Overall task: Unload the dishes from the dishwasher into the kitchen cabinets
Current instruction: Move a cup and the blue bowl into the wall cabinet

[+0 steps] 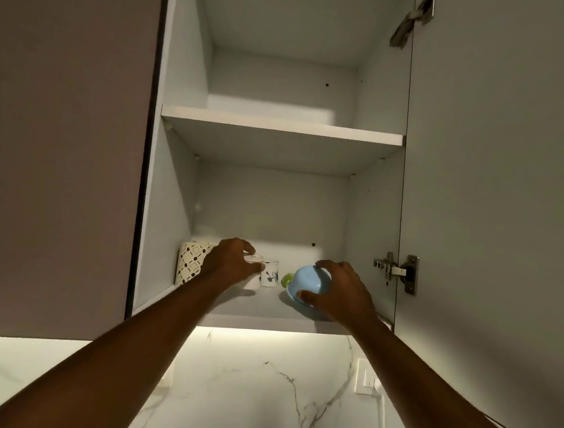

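Observation:
Both my arms reach up into an open wall cabinet, to its bottom shelf. My left hand grips a white cup that stands upside down on the shelf. My right hand holds a light blue bowl, turned upside down and tilted, with its rim low over the shelf on the right. Between the two stands a small white cup with a blue flower print. A green item shows behind the bowl, mostly hidden.
A patterned cream mug stands at the shelf's left end. The upper shelf holds nothing visible. The open cabinet door hangs at the right on a metal hinge. Below is a lit marble backsplash with a wall socket.

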Demonstrator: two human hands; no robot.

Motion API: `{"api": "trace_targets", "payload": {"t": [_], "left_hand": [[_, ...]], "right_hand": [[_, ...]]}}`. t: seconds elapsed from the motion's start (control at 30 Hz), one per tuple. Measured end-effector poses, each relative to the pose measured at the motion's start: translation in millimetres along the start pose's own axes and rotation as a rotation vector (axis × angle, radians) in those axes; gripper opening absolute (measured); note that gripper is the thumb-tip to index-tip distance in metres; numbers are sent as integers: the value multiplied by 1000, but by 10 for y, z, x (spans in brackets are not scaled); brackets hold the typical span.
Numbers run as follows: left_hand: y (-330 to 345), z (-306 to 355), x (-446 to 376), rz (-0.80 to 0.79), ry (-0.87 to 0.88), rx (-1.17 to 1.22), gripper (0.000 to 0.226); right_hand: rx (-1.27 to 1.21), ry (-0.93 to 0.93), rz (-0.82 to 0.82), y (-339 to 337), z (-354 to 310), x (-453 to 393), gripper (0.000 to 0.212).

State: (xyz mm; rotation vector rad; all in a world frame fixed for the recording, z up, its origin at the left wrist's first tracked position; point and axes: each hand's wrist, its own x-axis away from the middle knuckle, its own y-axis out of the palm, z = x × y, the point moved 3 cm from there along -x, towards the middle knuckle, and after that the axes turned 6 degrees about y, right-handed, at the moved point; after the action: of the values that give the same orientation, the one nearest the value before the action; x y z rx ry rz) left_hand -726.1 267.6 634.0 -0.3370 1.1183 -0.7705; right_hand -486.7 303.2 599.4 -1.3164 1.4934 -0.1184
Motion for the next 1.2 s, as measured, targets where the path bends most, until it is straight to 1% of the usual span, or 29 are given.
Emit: {"api": "trace_targets", "payload": {"t": [0.17, 0.43, 0.6, 0.73, 0.8, 0.87, 0.9, 0.93, 0.97, 1.03, 1.1, 1.13, 1.2], "left_hand": [[230, -295, -250, -71, -4, -14, 49], [435, -445, -496, -77, 16, -25, 47], [501, -559, -508, -19, 25, 11, 47], [480, -571, -474, -21, 44, -7, 45], [473, -564, -453, -37, 45, -7, 48], [469, -566, -434, -47, 32, 16, 56], [465, -573, -421, -42, 25, 38, 60], [451, -568, -406, -24, 19, 52, 63], [438, -563, -394, 2, 20, 51, 62], [408, -560, -383, 53, 22, 33, 54], [393, -538, -368, 52, 29, 50, 45], [401, -537, -359, 33, 32, 75, 41], [399, -542, -337, 6, 27, 111, 33]], "right_hand": [[7, 105, -68, 121, 102, -323, 80], [51, 141, -110, 341, 278, -569, 71], [110, 108, -113, 400, 318, -628, 71], [123, 81, -125, 425, 332, -625, 70], [137, 70, -129, 456, 339, -619, 72], [143, 62, -151, 480, 342, -603, 81], [144, 66, -161, 487, 343, -597, 86], [132, 73, -159, 480, 342, -599, 86], [104, 88, -142, 467, 345, -599, 80], [35, 111, -66, 427, 360, -607, 63], [29, 113, -31, 412, 380, -607, 47], [48, 107, -43, 414, 385, -594, 43], [90, 89, -75, 416, 363, -567, 42]]}}
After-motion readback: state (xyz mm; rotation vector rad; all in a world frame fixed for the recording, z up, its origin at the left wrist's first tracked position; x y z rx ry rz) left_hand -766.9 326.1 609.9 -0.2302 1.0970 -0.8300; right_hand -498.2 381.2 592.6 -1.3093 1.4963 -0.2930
